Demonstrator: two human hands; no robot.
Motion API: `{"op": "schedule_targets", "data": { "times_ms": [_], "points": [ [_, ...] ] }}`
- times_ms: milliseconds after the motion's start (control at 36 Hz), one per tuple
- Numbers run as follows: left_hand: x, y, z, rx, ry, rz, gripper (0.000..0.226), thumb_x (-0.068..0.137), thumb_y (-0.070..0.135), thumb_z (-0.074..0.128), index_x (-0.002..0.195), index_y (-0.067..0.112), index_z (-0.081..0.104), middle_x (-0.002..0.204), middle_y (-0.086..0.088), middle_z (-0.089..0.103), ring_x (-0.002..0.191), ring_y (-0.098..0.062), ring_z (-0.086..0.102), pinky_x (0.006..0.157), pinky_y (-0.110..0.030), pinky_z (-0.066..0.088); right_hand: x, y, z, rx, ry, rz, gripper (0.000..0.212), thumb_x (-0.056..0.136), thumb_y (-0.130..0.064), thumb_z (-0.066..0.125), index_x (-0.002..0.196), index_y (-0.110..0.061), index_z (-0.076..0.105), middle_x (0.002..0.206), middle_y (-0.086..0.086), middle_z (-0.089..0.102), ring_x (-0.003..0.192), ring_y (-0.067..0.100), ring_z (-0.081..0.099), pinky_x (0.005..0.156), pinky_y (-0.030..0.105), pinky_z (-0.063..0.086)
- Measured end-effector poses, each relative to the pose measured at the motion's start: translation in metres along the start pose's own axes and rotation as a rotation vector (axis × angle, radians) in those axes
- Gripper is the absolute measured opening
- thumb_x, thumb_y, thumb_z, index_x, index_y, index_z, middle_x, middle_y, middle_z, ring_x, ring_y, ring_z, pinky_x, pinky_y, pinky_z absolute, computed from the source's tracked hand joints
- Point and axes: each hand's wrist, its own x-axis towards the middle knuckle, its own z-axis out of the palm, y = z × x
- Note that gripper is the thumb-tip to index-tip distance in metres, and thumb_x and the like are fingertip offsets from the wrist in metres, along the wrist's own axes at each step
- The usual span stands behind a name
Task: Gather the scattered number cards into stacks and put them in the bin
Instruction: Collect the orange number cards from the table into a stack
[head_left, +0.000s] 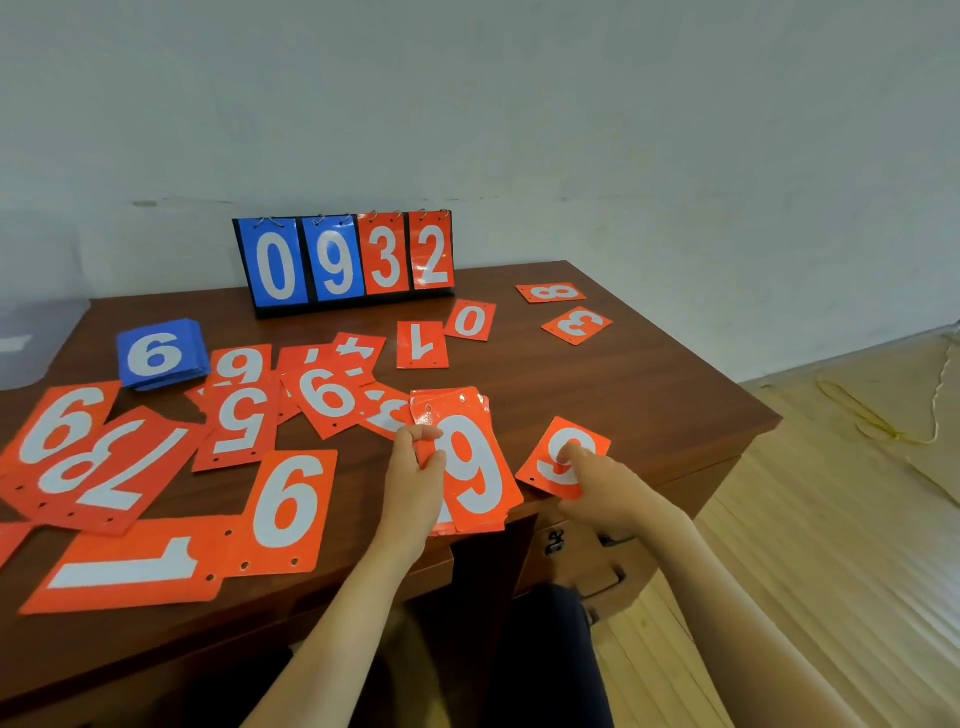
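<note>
Held stack (480, 467): red cards, white 9 on top, punched holes; over the desk's (597, 374) near edge.
Left hand (415, 470): fingers and thumb curled round the stack's edge.
Right hand (605, 486): fingertips on a single red card (545, 470); grip cannot be told.
Loose red cards (244, 415): scattered over the desk.
Blue stack (161, 356): 6 on top.
Translucent bin (31, 343): far left; contents unclear.

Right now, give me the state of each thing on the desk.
Left hand, grips the red stack, 9 on top.
Right hand, fingers touch a red card at the desk edge.
Blue stack, piled flat, 6 on top.
Scoreboard, upright, reads 0932.
Loose red cards, scattered flat.
</note>
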Motion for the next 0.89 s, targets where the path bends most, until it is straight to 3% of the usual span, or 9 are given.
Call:
{"op": "schedule_targets", "data": {
  "times_ms": [139, 194, 306, 361, 417, 500, 639, 750, 889],
  "points": [
    [0.001, -0.003, -0.003, -0.003, 0.004, -0.006, 0.02, 0.096, 0.015, 0.05, 0.111, 0.029, 0.046, 0.137, 0.0, 0.044, 0.122, -0.02, 0.047, 0.09, -0.036, 0.052, -0.001, -0.001, -0.009, 0.131, 0.051, -0.046, 0.03, 0.094, -0.031, 0.051, 0.123, -0.025, 0.056, 0.129, -0.001, 0.057, 0.115, 0.019, 0.055, 0.094, 0.029, 0.045],
    [0.002, -0.004, -0.005, -0.009, 0.012, -0.004, 0.02, 0.096, 0.015, 0.051, 0.111, 0.028, 0.047, 0.137, 0.001, 0.044, 0.122, -0.02, 0.047, 0.092, -0.038, 0.052, 0.001, 0.0, -0.01, 0.247, 0.055, -0.07, 0.025, 0.094, -0.035, 0.052, 0.114, -0.025, 0.063, 0.117, -0.004, 0.064, 0.108, 0.018, 0.06, 0.094, 0.033, 0.048],
    [0.004, -0.005, -0.01, -0.028, 0.036, 0.016, 0.018, 0.096, 0.015, 0.051, 0.107, 0.029, 0.047, 0.136, 0.0, 0.046, 0.122, -0.022, 0.048, 0.092, -0.039, 0.052, -0.001, -0.011, -0.011, 0.86, 0.055, -0.095, 0.017, 0.091, -0.028, 0.061, 0.101, -0.016, 0.067, 0.101, 0.006, 0.072, 0.091, 0.022, 0.069, 0.084, 0.037, 0.054],
    [0.005, -0.005, -0.014, -0.029, 0.06, 0.052, 0.019, 0.096, 0.014, 0.05, 0.102, 0.032, 0.047, 0.136, 0.0, 0.046, 0.124, -0.023, 0.047, 0.094, -0.039, 0.05, 0.003, -0.018, -0.009, 1.148, 0.064, -0.068, 0.019, 0.088, -0.022, 0.065, 0.104, -0.013, 0.065, 0.105, 0.011, 0.072, 0.093, 0.025, 0.07, 0.082, 0.036, 0.058],
    [0.006, -0.005, -0.02, -0.017, 0.094, 0.082, 0.019, 0.096, 0.012, 0.05, 0.105, 0.029, 0.047, 0.136, 0.0, 0.046, 0.125, -0.021, 0.045, 0.094, -0.035, 0.047, 0.009, -0.025, -0.008, 1.275, 0.084, -0.06, 0.032, 0.084, -0.022, 0.068, 0.113, -0.011, 0.06, 0.107, 0.011, 0.071, 0.097, 0.026, 0.068, 0.087, 0.039, 0.056],
    [0.011, -0.006, -0.029, -0.019, 0.13, 0.098, 0.02, 0.096, 0.012, 0.05, 0.106, 0.029, 0.047, 0.134, 0.002, 0.046, 0.125, -0.021, 0.045, 0.095, -0.037, 0.048, 0.018, -0.034, -0.007, 1.356, 0.122, -0.044, 0.046, 0.08, -0.024, 0.073, 0.119, -0.009, 0.056, 0.109, 0.012, 0.07, 0.099, 0.028, 0.068, 0.091, 0.042, 0.053],
    [0.018, -0.006, -0.04, -0.037, 0.152, 0.084, 0.022, 0.096, 0.012, 0.049, 0.098, 0.034, 0.048, 0.138, 0.001, 0.044, 0.126, -0.022, 0.044, 0.095, -0.04, 0.05, 0.03, -0.051, -0.006, 1.396, 0.209, -0.043, 0.037, 0.082, -0.025, 0.071, 0.115, -0.016, 0.057, 0.108, 0.006, 0.069, 0.099, 0.022, 0.068, 0.09, 0.04, 0.054],
    [0.023, -0.003, -0.047, -0.044, 0.169, 0.089, 0.024, 0.096, 0.012, 0.048, 0.092, 0.036, 0.048, 0.138, 0.001, 0.045, 0.126, -0.022, 0.044, 0.097, -0.042, 0.049, 0.037, -0.062, -0.011, 1.394, 0.357, -0.071, 0.031, 0.086, -0.024, 0.066, 0.114, -0.018, 0.056, 0.104, 0.001, 0.069, 0.094, 0.015, 0.068, 0.075, 0.027, 0.057],
    [0.03, 0.001, -0.056, -0.013, 0.184, 0.145, 0.02, 0.096, 0.01, 0.046, 0.106, 0.027, 0.048, 0.133, 0.001, 0.047, 0.121, -0.017, 0.045, 0.095, -0.033, 0.048, 0.05, -0.069, -0.018, 1.348, 0.46, -0.063, 0.02, 0.09, -0.026, 0.062, 0.108, -0.023, 0.055, 0.099, -0.006, 0.068, 0.089, 0.009, 0.067, 0.069, 0.022, 0.054]
  ]
}}
